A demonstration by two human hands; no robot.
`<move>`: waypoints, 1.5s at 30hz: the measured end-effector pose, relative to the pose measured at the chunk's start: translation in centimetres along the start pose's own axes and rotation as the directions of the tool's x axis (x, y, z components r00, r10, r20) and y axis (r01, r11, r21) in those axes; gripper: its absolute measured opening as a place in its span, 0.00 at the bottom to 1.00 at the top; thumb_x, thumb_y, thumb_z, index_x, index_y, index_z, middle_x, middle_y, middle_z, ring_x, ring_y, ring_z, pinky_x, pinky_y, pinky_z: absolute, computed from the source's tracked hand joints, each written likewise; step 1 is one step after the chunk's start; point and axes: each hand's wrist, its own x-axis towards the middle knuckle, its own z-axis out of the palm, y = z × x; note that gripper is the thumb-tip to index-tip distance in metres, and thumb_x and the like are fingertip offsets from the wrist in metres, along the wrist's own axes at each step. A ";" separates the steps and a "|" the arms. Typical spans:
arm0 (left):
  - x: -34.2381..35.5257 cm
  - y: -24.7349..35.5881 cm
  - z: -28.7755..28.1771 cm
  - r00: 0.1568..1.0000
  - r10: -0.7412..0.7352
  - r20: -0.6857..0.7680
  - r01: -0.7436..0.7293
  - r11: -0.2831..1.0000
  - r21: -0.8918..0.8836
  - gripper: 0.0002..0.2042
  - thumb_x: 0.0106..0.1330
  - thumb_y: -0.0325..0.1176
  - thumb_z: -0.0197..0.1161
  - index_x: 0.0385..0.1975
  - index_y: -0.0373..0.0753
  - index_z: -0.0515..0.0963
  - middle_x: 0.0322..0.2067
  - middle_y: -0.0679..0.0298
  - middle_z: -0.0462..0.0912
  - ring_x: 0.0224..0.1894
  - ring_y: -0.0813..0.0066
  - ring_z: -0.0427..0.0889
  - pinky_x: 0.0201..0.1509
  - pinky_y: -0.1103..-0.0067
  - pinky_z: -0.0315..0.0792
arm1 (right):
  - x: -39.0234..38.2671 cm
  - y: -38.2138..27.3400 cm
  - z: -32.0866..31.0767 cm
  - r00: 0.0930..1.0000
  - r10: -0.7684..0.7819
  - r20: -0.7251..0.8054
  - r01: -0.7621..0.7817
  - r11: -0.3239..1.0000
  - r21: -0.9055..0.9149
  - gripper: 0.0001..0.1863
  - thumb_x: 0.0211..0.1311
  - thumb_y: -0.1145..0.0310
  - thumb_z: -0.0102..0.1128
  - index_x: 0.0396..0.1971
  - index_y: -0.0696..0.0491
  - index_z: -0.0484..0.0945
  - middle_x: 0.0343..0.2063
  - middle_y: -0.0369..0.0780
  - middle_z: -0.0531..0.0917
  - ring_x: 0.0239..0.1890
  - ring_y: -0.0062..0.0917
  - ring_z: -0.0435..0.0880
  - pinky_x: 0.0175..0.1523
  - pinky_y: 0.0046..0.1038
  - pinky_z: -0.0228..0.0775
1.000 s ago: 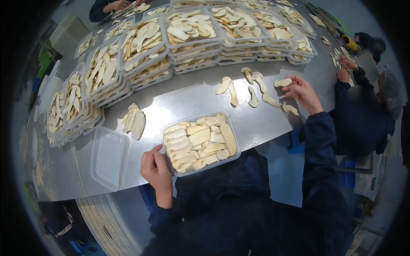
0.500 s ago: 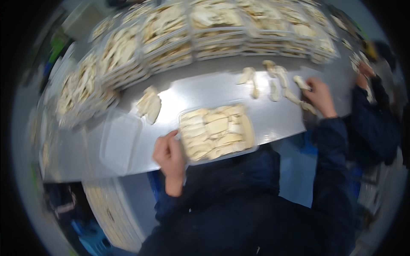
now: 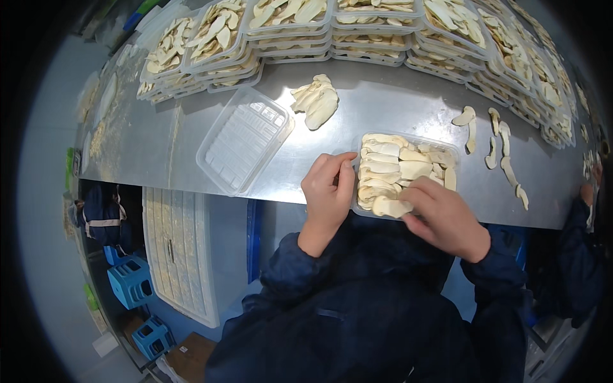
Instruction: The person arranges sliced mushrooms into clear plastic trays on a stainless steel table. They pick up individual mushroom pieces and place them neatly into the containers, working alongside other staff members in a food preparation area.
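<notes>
A clear plastic tray packed with rows of pale mushroom slices sits near the table's front edge. My left hand has curled fingers at its left rim, gripping the edge. My right hand pinches a mushroom slice over the tray's lower front part; its fingertips partly hide the slices beneath. An empty clear tray lies on the left. Behind it is a loose pile of slices. Several separate slices, one of them curved, lie to the right of the packed tray.
Stacks of filled trays line the back of the steel table. A co-worker's sleeve is at the far right. Blue plastic stools and a large white panel are below the table at left.
My right hand has brought a slice from the loose ones at the right to the packed tray. My head has turned, shifting the whole scene in the picture.
</notes>
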 end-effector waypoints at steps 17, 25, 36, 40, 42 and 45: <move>-0.2 0.5 -1.0 0.994 -0.080 0.073 0.085 0.994 -0.064 0.08 0.65 0.24 0.57 0.38 0.34 0.84 0.21 0.66 0.72 0.21 0.82 0.69 0.25 0.83 0.61 | 1.0 -0.4 1.9 0.999 0.019 -0.045 -0.020 0.999 -0.038 0.09 0.56 0.74 0.62 0.36 0.56 0.73 0.31 0.43 0.72 0.33 0.38 0.77 0.36 0.34 0.72; -2.7 2.5 -3.6 0.948 -0.215 0.234 0.231 0.972 -0.043 0.11 0.63 0.20 0.60 0.45 0.32 0.81 0.26 0.67 0.73 0.26 0.83 0.71 0.32 0.87 0.68 | 0.5 -0.2 1.4 0.975 0.202 -0.095 -0.186 0.970 0.154 0.06 0.59 0.72 0.62 0.33 0.58 0.75 0.29 0.42 0.75 0.30 0.34 0.78 0.35 0.30 0.71; -4.8 3.0 -4.1 0.888 -0.329 0.321 0.370 0.926 -0.076 0.17 0.60 0.19 0.65 0.50 0.34 0.80 0.30 0.67 0.75 0.26 0.85 0.72 0.29 0.86 0.68 | -1.3 1.1 1.2 0.920 0.384 0.081 -0.207 0.301 0.931 0.18 0.74 0.60 0.46 0.28 0.57 0.74 0.28 0.36 0.76 0.32 0.18 0.75 0.53 0.25 0.70; -5.1 2.7 -4.0 0.887 -0.340 0.313 0.376 0.924 -0.063 0.19 0.58 0.19 0.67 0.51 0.35 0.80 0.30 0.67 0.74 0.26 0.86 0.71 0.29 0.86 0.67 | -1.1 0.9 1.1 0.906 0.401 0.136 -0.239 0.220 0.946 0.18 0.75 0.60 0.45 0.29 0.57 0.74 0.28 0.35 0.75 0.32 0.18 0.74 0.60 0.29 0.68; -5.1 2.7 -3.7 0.890 -0.330 0.313 0.366 0.929 -0.061 0.20 0.57 0.18 0.67 0.52 0.35 0.80 0.30 0.67 0.74 0.25 0.86 0.70 0.29 0.86 0.67 | -1.0 0.8 1.3 0.918 0.378 0.116 -0.207 0.208 0.956 0.18 0.75 0.60 0.45 0.29 0.57 0.74 0.28 0.35 0.75 0.32 0.18 0.74 0.61 0.30 0.68; -5.0 2.7 -3.4 0.901 -0.306 0.307 0.336 0.941 -0.048 0.21 0.57 0.18 0.68 0.52 0.36 0.79 0.30 0.67 0.74 0.25 0.86 0.69 0.28 0.86 0.67 | -0.8 0.6 1.5 0.923 0.369 0.112 -0.200 0.208 0.958 0.18 0.75 0.60 0.45 0.29 0.57 0.73 0.28 0.35 0.75 0.32 0.18 0.74 0.62 0.30 0.68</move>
